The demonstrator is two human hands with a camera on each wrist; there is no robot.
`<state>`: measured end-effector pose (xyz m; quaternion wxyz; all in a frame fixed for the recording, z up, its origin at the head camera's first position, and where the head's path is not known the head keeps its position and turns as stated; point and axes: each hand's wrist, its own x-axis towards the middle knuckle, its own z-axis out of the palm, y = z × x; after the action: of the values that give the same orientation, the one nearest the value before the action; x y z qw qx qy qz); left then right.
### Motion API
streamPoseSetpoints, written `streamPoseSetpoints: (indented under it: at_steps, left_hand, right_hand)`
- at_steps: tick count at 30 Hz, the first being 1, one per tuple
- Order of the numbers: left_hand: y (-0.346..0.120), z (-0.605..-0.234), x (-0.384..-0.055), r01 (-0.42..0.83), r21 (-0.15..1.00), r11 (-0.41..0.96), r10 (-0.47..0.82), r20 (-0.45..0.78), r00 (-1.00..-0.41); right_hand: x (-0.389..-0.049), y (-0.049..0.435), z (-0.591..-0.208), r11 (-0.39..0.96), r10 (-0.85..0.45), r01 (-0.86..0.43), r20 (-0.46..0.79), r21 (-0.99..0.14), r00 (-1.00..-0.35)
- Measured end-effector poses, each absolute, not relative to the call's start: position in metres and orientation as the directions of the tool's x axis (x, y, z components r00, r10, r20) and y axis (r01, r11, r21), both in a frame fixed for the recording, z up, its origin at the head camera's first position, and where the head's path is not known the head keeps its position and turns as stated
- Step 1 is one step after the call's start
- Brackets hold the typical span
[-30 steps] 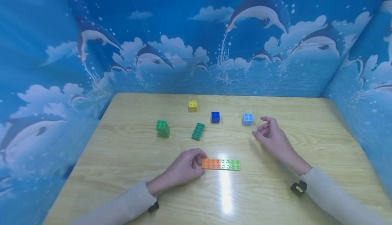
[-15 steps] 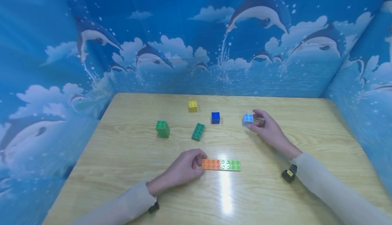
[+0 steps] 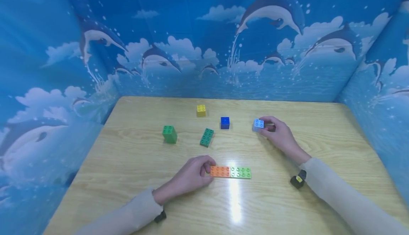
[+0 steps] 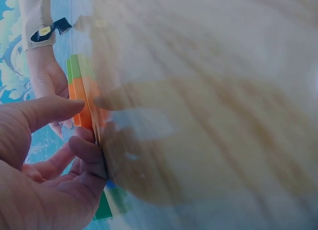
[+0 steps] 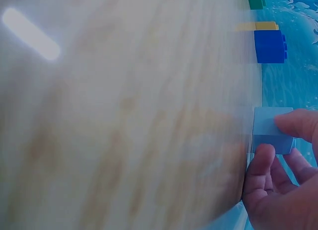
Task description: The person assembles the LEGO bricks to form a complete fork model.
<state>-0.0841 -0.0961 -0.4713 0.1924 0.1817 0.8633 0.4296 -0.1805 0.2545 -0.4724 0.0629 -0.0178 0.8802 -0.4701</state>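
In the head view, an orange building brick (image 3: 219, 171) and a lime green building brick (image 3: 241, 172) lie end to end on the table. My left hand (image 3: 193, 173) holds the orange brick's left end, with thumb and forefinger at its opposite long sides. The left wrist view has the thumb (image 4: 69, 107) against the orange brick (image 4: 81, 98). Farther right, my right hand (image 3: 281, 135) pinches a light blue brick (image 3: 258, 124). From the right wrist, the thumb (image 5: 298, 124) lies across one face of the light blue brick (image 5: 268, 121) and curled fingers lie at another.
On the wooden table (image 3: 127, 178) stand a dark blue block (image 3: 225, 123), a yellow brick (image 3: 201, 111) and a tall green brick (image 3: 170, 134). A dark green brick (image 3: 207, 137) lies flat between the hands. Dolphin-printed cloth (image 3: 204, 50) rises behind.
My right hand has moved left to the light blue brick and taken hold of it. My left hand and the orange and lime green bricks stay in place.
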Motion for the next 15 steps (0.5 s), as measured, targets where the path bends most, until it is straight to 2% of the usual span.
streamPoseSetpoints:
  at_steps: [15]
  left_hand:
    - [-0.096,-0.471,-0.084,0.146,0.809,0.569,0.477,-0.181,-0.86]
  right_hand:
    - [-0.16,0.255,-0.469,0.564,-0.099,0.017,-0.088,-0.826,-0.991]
